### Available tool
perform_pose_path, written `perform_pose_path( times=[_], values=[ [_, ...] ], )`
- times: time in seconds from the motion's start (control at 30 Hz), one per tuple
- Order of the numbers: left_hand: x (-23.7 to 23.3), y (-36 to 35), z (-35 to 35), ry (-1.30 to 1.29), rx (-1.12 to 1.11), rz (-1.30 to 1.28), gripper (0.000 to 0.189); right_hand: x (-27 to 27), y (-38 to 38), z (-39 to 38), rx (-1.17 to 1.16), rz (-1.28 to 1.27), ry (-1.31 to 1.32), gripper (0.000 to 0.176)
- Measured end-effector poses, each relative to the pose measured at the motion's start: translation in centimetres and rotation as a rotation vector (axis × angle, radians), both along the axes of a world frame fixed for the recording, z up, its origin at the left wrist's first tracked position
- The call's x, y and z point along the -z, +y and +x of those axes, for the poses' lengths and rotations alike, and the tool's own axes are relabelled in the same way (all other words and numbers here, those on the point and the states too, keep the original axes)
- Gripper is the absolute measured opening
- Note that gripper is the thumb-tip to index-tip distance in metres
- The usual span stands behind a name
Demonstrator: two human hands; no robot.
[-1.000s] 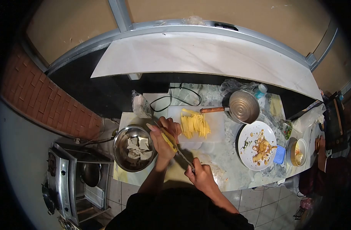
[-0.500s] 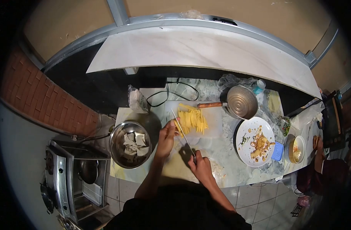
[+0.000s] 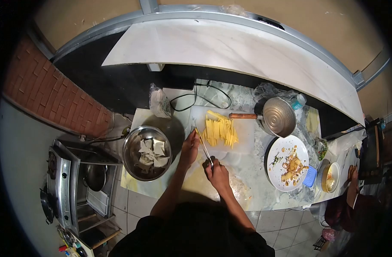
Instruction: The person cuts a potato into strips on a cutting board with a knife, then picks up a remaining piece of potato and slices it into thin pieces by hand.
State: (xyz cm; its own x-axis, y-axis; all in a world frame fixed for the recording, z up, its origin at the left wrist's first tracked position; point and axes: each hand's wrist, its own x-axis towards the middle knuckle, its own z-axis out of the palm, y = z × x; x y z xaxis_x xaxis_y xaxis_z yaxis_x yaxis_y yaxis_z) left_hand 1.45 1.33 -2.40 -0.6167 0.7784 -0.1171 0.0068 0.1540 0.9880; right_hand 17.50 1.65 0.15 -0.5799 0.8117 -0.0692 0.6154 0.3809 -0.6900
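My right hand [image 3: 217, 173] grips the handle of a knife [image 3: 206, 149], whose thin blade points away from me toward the left part of a white cutting board [image 3: 245, 144]. Closed fingers of my left hand [image 3: 189, 147] pinch a small yellow piece [image 3: 197, 130] beside the blade; fingers partly hide it. Just to the right, a pile of cut yellow strips [image 3: 220, 130] lies on the board. A steel bowl [image 3: 126, 159] with pale, flat torn-looking pieces [image 3: 154, 154] stands left of my left hand.
A wooden-handled pot [image 3: 279, 118] stands at the back right, its handle reaching over the board. Nearer are a white plate [image 3: 275, 177] with peelings, a blue lid [image 3: 310, 176] and a food bowl [image 3: 332, 176]. A black cable [image 3: 185, 96] lies behind. Another person's arm [image 3: 353, 184] shows far right.
The view has shifted a little. My left hand and the knife sit slightly farther left of the strips, and the blade now appears narrower. Both hands keep their holds.
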Motion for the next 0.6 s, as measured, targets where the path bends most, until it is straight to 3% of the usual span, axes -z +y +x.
perform_pose_path(
  times=[0.13,0.2,0.33,0.4,0.43,0.5,0.6],
  values=[
    [1.0,-0.1,0.2,0.149,-0.050,0.017,0.045,-0.3,0.2,-0.7,-0.008,0.012,-0.045,0.021],
    [1.3,-0.1,0.3,0.426,-0.016,0.076,0.046,-0.2,0.3,-0.8,-0.018,0.008,-0.057,0.021],
    [1.6,0.4,0.0,0.466,-0.025,0.188,0.046,-0.5,0.2,-0.8,-0.007,0.012,-0.062,0.020],
    [1.6,0.6,-0.6,0.718,-0.042,0.212,0.049,-0.4,0.1,-0.8,-0.006,0.011,-0.051,0.020],
    [1.3,0.4,-0.7,0.716,-0.039,0.207,0.049,-0.2,0.1,-0.8,-0.006,0.003,-0.055,0.020],
    [0.6,0.1,-0.6,0.254,0.108,0.031,0.048,-0.3,0.1,-0.9,-0.002,-0.008,-0.060,0.020],
    [1.4,0.1,-0.9,0.265,0.118,0.048,0.047,-0.9,0.1,-1.0,0.008,-0.043,-0.067,0.019]
  ],
)
